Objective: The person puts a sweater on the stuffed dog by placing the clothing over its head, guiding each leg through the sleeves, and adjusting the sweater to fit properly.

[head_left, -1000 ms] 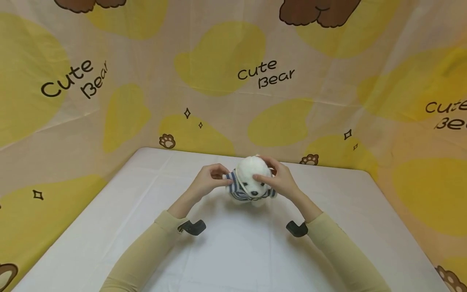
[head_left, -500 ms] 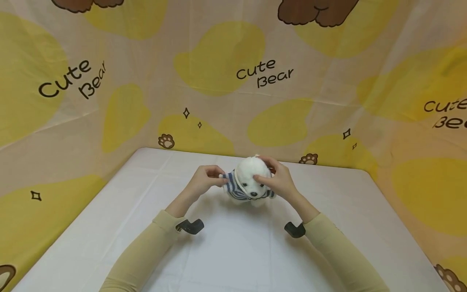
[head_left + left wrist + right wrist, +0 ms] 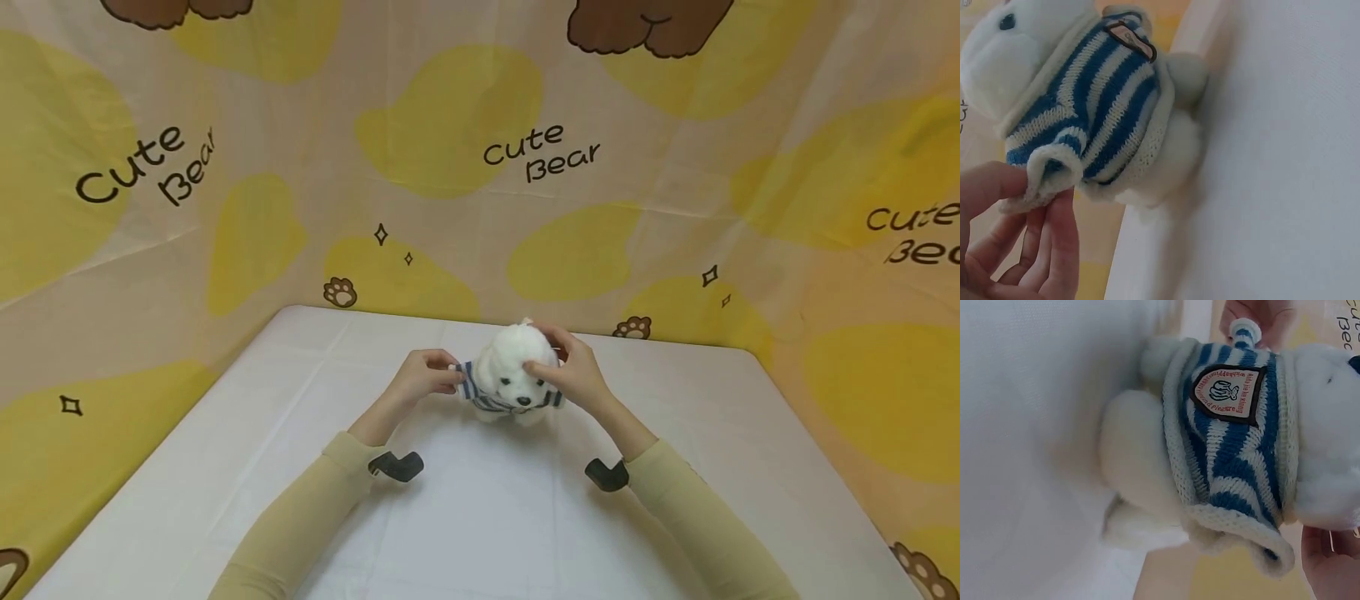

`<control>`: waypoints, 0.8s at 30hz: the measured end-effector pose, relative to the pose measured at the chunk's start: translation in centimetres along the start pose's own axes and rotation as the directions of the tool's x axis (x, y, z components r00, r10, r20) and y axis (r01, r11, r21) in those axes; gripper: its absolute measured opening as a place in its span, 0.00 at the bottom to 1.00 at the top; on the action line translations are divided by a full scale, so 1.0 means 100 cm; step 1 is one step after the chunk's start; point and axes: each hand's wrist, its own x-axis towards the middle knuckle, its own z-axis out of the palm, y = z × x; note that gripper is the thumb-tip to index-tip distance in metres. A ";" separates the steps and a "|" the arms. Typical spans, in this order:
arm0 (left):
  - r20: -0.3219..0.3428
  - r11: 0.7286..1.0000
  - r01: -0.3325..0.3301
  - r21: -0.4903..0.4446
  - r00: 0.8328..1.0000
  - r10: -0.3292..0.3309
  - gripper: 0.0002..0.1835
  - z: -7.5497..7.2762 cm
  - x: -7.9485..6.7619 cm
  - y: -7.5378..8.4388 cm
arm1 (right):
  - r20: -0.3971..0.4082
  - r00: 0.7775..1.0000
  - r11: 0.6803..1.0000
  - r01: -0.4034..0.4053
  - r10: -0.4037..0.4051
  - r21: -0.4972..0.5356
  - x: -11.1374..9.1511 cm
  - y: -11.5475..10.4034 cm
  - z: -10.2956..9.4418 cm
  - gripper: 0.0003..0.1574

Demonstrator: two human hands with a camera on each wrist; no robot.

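A white plush dog [image 3: 517, 354] with dark eyes and nose stands upright near the table's far edge. It wears a blue-and-white striped knitted sweater [image 3: 1107, 100] with a badge [image 3: 1229, 394] on the front. My left hand [image 3: 426, 375] pinches the cuff of the sweater sleeve [image 3: 1060, 165] between thumb and fingers, on the left of the toy. My right hand [image 3: 576, 367] grips the dog's head, thumb on its forehead and fingers behind it. Part of that hand is hidden behind the head in the right wrist view. The sleeve opening nearest the right wrist camera hangs loose.
The toy's feet are on a white table [image 3: 465, 517]. A yellow and beige cloth [image 3: 450, 125] printed with "Cute Bear" hangs behind and along both sides. Black wrist mounts [image 3: 397, 467] stick out from the sleeves.
My left hand moves slightly left, then a little down, drawing the sweater sleeve with it. The sweater's pale collar edge sits lower beside the dog's face. My right hand stays on the head.
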 end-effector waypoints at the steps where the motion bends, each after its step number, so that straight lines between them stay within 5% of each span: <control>1: 0.012 1.000 0.005 0.001 1.000 -0.005 0.09 0.001 0.002 -0.002 | 0.006 1.000 1.000 -0.005 0.005 0.001 0.000 0.000 0.000 0.35; 7: 0.037 0.999 -0.004 0.034 0.999 0.003 0.10 0.006 0.005 -0.003 | 0.055 0.998 1.000 -0.012 0.011 0.009 -0.002 0.002 -0.004 0.38; 11: 0.039 0.990 -0.089 0.109 0.996 0.085 0.15 0.004 0.002 0.002 | 0.101 0.994 0.999 0.028 -0.031 0.037 -0.008 -0.005 -0.013 0.38; 14: 0.061 0.969 -0.209 0.134 0.977 0.202 0.19 0.002 0.000 0.007 | 0.127 0.990 0.996 0.057 -0.066 0.072 -0.013 -0.006 -0.022 0.37; 18: 0.130 0.919 -0.375 0.122 0.924 0.360 0.26 0.003 -0.002 0.015 | 0.152 0.986 0.995 0.064 -0.074 0.072 -0.013 0.012 -0.029 0.40; 21: 0.180 0.899 -0.420 0.127 0.901 0.395 0.31 0.006 -0.001 0.016 | 0.190 0.980 0.998 0.061 -0.065 0.026 -0.014 0.026 -0.030 0.44; 24: 0.208 0.902 -0.404 0.151 0.905 0.370 0.36 0.010 -0.001 0.013 | 0.219 0.975 0.996 0.057 -0.042 -0.062 -0.016 0.034 -0.028 0.47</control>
